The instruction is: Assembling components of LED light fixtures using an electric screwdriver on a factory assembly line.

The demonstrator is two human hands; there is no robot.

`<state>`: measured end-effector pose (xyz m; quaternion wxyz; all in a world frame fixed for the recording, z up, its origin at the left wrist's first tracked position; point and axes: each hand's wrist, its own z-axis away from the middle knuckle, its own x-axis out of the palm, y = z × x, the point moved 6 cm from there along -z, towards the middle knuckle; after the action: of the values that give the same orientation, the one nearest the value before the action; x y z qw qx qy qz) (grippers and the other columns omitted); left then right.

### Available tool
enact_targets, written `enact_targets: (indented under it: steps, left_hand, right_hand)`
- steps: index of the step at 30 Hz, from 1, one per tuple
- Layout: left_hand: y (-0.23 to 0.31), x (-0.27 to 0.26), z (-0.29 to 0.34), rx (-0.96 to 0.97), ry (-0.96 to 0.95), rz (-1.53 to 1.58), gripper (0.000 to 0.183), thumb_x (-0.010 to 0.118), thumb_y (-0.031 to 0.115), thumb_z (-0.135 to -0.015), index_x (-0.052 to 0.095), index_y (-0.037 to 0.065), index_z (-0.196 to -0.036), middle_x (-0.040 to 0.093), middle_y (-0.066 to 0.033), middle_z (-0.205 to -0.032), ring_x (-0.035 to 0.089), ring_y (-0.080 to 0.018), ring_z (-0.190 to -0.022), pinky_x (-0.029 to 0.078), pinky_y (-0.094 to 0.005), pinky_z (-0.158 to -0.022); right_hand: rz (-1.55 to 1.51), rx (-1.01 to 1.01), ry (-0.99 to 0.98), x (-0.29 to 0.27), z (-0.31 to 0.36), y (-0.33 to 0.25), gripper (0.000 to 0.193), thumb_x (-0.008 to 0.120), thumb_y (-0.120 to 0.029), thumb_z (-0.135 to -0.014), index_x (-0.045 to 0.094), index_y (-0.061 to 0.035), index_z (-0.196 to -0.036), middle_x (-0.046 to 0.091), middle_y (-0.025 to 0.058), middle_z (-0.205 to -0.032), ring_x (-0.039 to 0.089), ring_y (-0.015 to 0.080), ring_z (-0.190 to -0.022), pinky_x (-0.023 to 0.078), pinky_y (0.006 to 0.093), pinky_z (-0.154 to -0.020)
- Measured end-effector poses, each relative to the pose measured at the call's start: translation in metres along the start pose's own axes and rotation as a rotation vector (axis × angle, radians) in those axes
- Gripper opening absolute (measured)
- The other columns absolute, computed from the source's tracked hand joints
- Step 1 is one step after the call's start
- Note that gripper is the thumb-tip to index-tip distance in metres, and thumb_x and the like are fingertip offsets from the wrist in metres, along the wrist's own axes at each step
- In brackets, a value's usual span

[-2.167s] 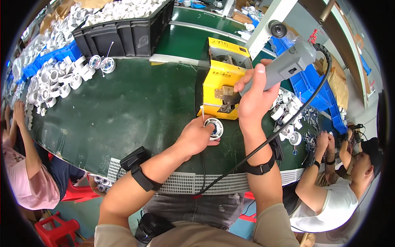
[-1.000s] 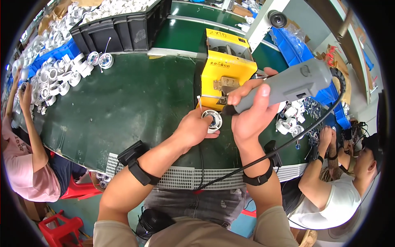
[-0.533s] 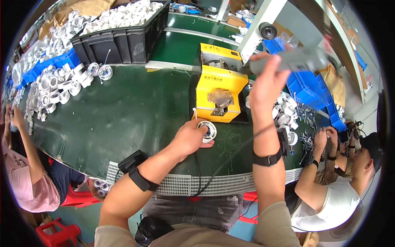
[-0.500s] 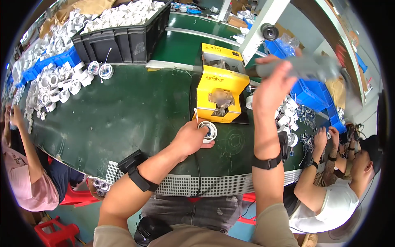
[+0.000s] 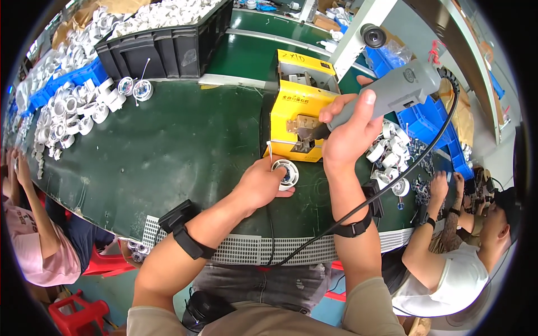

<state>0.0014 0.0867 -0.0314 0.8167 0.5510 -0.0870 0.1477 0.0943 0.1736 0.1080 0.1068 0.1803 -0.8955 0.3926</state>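
Note:
My left hand (image 5: 262, 183) grips a round white plastic housing (image 5: 287, 180) just above the green tabletop, with a dark blue circuit board inside it and a thin white wire rising from its edge. My right hand (image 5: 353, 129) is wrapped round a grey electric screwdriver (image 5: 389, 95) with a black cord. The tool is tilted, its dark nose pointing down and left at the front of a yellow screw feeder (image 5: 297, 115). Whether its tip touches the metal outlet (image 5: 305, 129) I cannot make out.
White ring-shaped housings (image 5: 67, 115) lie heaped at left, beside a black crate (image 5: 157, 50) of white parts. More white housings (image 5: 390, 148) and blue bins (image 5: 428, 126) stand at right. The screwdriver's cord (image 5: 403, 173) crosses my right forearm. Co-workers sit on both sides.
My right hand has brought the screwdriver down and left, from beside the yellow feeder to its front. My left hand with the white housing has barely moved.

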Motion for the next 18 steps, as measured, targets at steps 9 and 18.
enact_targets:
  steps: [9,18]
  left_hand:
    - [0.0001,-0.0003,-0.0014,0.006,-0.004,-0.011,0.030,0.042,0.009,-0.098,0.048,-0.007,-0.123,0.060,-0.0130,-0.105,0.066,-0.0231,-0.086,0.059,-0.0336,-0.079]
    - [0.0009,0.0020,0.0003,0.004,-0.010,-0.006,0.030,0.042,0.009,-0.098,0.048,-0.006,-0.123,0.060,-0.0132,-0.106,0.066,-0.0232,-0.086,0.059,-0.0340,-0.079]
  right_hand:
    - [0.137,0.057,-0.058,0.0033,0.0045,0.0060,0.035,0.041,-0.033,-0.100,0.044,0.0010,-0.109,0.047,0.0076,-0.055,0.047,0.0154,-0.046,0.041,0.0293,-0.046]
    - [0.125,0.004,-0.107,0.0029,0.0046,0.0016,0.037,0.041,-0.034,-0.099,0.043,0.0017,-0.107,0.048,0.0079,-0.057,0.048,0.0162,-0.046,0.041,0.0293,-0.047]
